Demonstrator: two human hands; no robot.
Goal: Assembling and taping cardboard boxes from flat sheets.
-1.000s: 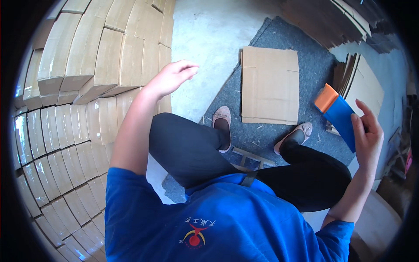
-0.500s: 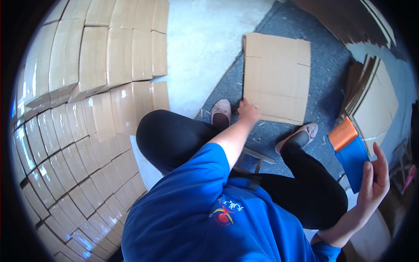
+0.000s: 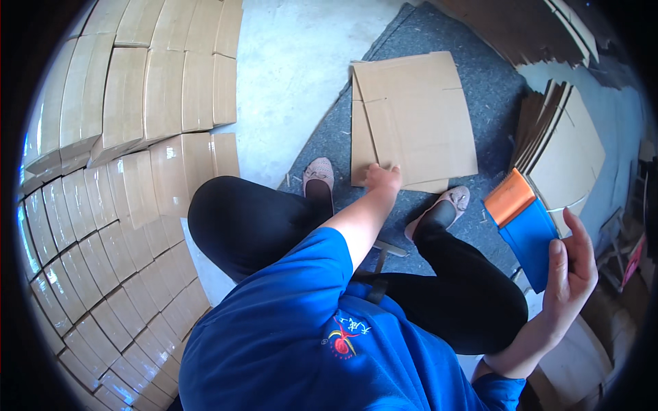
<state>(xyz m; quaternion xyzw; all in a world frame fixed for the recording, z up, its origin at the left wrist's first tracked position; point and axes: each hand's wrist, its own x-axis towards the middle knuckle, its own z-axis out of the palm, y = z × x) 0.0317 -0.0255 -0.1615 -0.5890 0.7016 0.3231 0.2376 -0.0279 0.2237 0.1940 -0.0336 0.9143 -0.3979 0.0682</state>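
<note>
My left hand (image 3: 382, 179) reaches down to the near edge of a flat brown cardboard sheet (image 3: 418, 113), its fingers closed on that edge. This sheet lies askew over a second cardboard piece (image 3: 360, 144), whose left side and near edge show beneath it. At the right, my right hand (image 3: 574, 270) is raised. Its thumb lies along the edge of a blue and orange flat block (image 3: 528, 240), with the fingers on the other side. The block's kind cannot be made out.
Stacked brown cartons (image 3: 123, 212) form a wall on the left. A dark grey mat (image 3: 329, 144) lies under the cardboard. To the right stands a leaning bundle of flattened cardboard (image 3: 565, 147); more cardboard (image 3: 507, 27) is at the far right. My feet flank the sheet.
The top sheet has turned and shifted, baring the piece beneath along its left side. My left hand has moved with it. The whole view has swung slightly; my right hand keeps its pose.
</note>
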